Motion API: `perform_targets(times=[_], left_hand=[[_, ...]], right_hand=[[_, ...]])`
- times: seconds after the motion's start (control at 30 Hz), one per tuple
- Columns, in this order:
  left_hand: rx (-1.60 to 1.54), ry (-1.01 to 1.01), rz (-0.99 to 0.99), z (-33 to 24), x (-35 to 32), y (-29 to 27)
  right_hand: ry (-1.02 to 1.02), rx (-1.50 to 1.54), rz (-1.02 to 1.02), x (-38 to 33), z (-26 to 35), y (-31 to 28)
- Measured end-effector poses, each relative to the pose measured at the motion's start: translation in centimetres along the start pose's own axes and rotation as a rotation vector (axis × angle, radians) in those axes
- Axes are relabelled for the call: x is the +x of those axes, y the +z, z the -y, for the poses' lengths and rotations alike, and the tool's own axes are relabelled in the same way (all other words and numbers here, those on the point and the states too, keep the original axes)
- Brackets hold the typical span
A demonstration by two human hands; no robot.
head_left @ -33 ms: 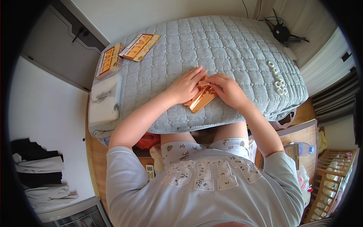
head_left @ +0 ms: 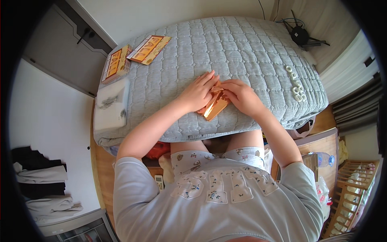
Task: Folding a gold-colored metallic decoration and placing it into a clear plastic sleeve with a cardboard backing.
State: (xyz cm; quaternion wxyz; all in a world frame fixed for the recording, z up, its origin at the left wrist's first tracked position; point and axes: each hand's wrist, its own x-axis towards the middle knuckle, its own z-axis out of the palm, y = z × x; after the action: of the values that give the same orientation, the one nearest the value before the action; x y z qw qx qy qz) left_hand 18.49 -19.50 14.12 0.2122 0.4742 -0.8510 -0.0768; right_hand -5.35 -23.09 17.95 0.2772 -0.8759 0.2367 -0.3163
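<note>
Nothing shifted since before: left hand (head_left: 198, 93) and right hand (head_left: 242, 96) fingers pinching glossy orange packet (head_left: 215, 105) on quilted grey bed (head_left: 250, 48).

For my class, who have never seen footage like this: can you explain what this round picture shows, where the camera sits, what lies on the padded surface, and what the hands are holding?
There is no machine here. A wide fisheye camera worn on a person's head looks down, so straight edges bend. The left hand and right hand together hold a small shiny orange-gold packet on a grey quilted padded surface. At its far left lie two flat orange-and-white packets, with a white plastic-wrapped pack nearer. A row of small white rings lies at the right. Whether the held packet is open, I cannot tell.
</note>
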Motion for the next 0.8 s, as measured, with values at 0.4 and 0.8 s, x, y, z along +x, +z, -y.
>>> perform_targets(times=[0.4,0.8], left_hand=[[0.127,-0.449,-0.123,-4.5,-0.1,2.7],[0.198,0.066,0.139,-1.4,-0.4,-1.3]], right_hand=[[-0.053,-0.144,0.168,0.5,-1.3,0.1],[0.054,-0.311,0.309,2.2,-1.7,0.6]])
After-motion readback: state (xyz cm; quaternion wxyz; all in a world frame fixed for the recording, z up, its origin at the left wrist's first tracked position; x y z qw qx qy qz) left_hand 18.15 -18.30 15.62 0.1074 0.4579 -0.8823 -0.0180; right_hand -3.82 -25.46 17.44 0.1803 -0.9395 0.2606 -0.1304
